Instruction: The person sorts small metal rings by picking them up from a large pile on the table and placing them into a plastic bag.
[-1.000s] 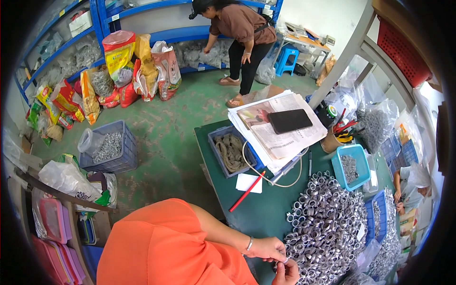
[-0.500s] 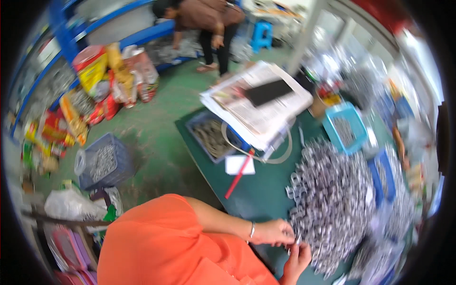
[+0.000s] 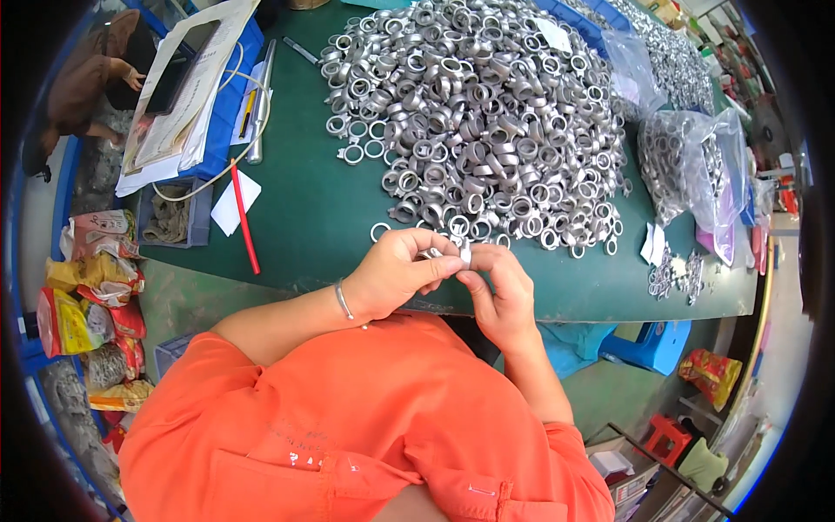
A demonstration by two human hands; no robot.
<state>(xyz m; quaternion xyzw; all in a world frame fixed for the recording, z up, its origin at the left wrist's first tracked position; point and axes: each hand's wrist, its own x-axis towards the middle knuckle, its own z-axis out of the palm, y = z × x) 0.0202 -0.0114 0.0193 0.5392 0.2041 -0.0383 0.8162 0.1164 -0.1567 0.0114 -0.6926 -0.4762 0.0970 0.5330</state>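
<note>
At the near side of a green table (image 3: 300, 165) my two hands meet in front of a large pile of silver metal rings (image 3: 496, 104). A metal ring (image 3: 465, 255) sits between my fingertips. My left hand (image 3: 391, 274), with a bangle at the wrist, is closed; thumb and forefinger reach to that ring, and a bit of another metal piece (image 3: 430, 254) shows in its curled fingers. From the other side my right hand (image 3: 503, 291) pinches the same ring with thumb and fingers. A few loose rings lie just beyond my fingertips.
On the left, papers and a dark phone (image 3: 183, 70) rest on a blue bin, beside a red stick (image 3: 244, 217) and white card (image 3: 235, 203). Right of the pile lies a clear bag of rings (image 3: 687, 165). A blue stool (image 3: 657, 346) stands under the table. Another person (image 3: 78, 87) bends at the far left.
My view has swung right and down, so the pile now sits centrally ahead and the papers at the left. Both hands remain together on small metal pieces.
</note>
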